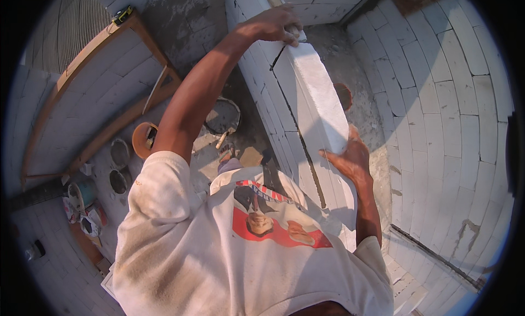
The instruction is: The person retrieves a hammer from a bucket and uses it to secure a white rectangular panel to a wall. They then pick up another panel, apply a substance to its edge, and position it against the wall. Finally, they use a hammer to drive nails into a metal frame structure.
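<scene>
A long white masonry block (320, 89) lies along the top of a wall of pale blocks (290, 119). My left hand (276, 25) reaches over its far end, fingers curled down at the joint with the block beyond. Nearer to me, my right hand (350, 154) grips the block's near part, the thumb on the left face and the fingers over the right side. Below the white block, a dark open joint (301, 138) runs along the wall's left face. Part of the left fingers' contact is hidden.
Left of the wall stand a bucket of grey mix (223, 116), an orange bucket (144, 140) and dark round containers (120, 153). A wooden frame (46, 111) leans there, with a yellow-black tape measure (122, 14) on top. Another block wall (437, 108) rises right; a reddish bucket (343, 96) sits between.
</scene>
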### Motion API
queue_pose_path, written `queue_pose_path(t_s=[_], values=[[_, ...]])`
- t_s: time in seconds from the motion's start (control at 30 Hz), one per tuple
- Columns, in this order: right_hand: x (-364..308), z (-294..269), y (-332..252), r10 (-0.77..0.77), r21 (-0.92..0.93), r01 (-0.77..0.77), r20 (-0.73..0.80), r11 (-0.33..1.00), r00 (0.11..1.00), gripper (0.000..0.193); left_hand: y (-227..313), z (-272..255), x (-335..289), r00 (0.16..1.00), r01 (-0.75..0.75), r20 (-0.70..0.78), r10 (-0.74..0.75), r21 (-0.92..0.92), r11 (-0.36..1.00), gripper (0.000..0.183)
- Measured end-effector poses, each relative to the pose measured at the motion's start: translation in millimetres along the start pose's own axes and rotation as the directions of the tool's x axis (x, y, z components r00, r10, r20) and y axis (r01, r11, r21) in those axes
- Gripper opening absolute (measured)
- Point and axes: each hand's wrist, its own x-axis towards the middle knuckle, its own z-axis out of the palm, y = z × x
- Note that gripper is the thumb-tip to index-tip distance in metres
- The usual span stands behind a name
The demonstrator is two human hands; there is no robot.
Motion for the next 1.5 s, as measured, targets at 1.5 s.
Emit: queue_pose_path(t_s=[1.5], values=[[-28.5,149.7,-144.8,-0.101,0.549,0.384,-0.475,0.743,0.874,0.048,90.3,21.0,-162.7,0.983,0.131,0.157,-0.099,-0.963,-0.234,0.057]])
